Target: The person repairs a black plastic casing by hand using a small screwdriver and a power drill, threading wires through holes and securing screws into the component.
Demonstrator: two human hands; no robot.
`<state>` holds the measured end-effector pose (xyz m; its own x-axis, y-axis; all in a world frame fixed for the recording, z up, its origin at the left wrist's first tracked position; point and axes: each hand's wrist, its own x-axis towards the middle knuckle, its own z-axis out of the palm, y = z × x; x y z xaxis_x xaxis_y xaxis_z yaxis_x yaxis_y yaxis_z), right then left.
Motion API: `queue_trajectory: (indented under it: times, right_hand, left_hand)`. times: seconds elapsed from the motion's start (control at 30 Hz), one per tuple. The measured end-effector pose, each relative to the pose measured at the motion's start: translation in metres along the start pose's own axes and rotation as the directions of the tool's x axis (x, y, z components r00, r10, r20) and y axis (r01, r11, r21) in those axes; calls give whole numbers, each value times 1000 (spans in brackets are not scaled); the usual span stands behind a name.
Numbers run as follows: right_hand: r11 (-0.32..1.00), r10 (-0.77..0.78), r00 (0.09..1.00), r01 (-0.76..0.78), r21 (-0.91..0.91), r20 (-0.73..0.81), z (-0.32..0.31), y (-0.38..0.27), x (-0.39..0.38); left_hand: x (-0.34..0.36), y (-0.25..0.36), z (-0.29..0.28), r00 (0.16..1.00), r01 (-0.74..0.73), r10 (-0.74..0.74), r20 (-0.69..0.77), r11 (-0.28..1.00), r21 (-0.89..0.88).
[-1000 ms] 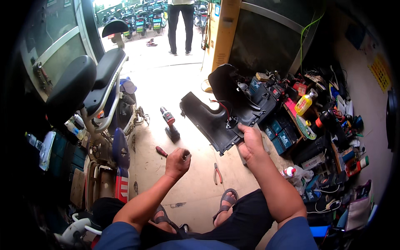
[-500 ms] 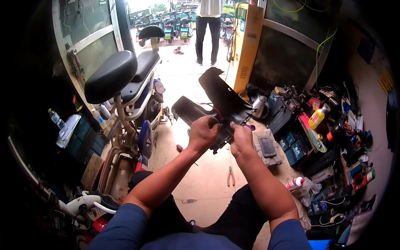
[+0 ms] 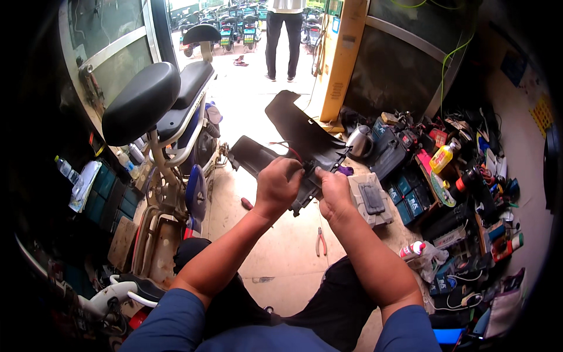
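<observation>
A black plastic scooter cover [image 3: 296, 123], with winged panels and a narrower middle section, is held up above the floor in front of me. My right hand [image 3: 335, 192] grips its near right side, the thumb laid on top. My left hand [image 3: 279, 186] is closed over the middle of the cover, fingers bunched; what they pinch is hidden. A thin red wire [image 3: 295, 154] loops up just beyond the left fingers. Below the cover, pliers with orange handles [image 3: 321, 242] lie on the floor, and a dark red-handled tool [image 3: 247, 203] lies left of my left wrist.
An electric scooter with black seats [image 3: 141, 104] stands at left. To the right are a grey box [image 3: 370, 201], a steel kettle [image 3: 359, 142], several teal batteries [image 3: 404, 199] and cluttered tools. Past a yellow cabinet [image 3: 340, 64], a person [image 3: 284, 44] stands in the doorway.
My view has shifted slightly, so the surroundings sit further left. Both hands stay on the black cover with nearly the same grip.
</observation>
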<state>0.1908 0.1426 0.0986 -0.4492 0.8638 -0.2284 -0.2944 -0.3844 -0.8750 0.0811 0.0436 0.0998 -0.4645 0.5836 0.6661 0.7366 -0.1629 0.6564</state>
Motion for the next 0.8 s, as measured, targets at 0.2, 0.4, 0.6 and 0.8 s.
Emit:
queue_trajectory:
  times: [0.2,0.4,0.6,0.8]
  right_hand:
    - [936,-223,971,239,-258,89,5,19,8]
    - [837,-303,937,350,-420,175,21,23,-9]
    - [749,-333,918,397,-530,217,20,20,-14]
    - [701,-385,893,448,-554,235,12,29,-10]
  left_hand:
    - [14,19,-12,952,-290,298,-65,950,114]
    - [21,-3,-20,970,-183,222,-98,934,307]
    - [16,-23,-20,997,69,-62,-37,973,221]
    - [12,-31,-7,914,401,-399,73,916,-22]
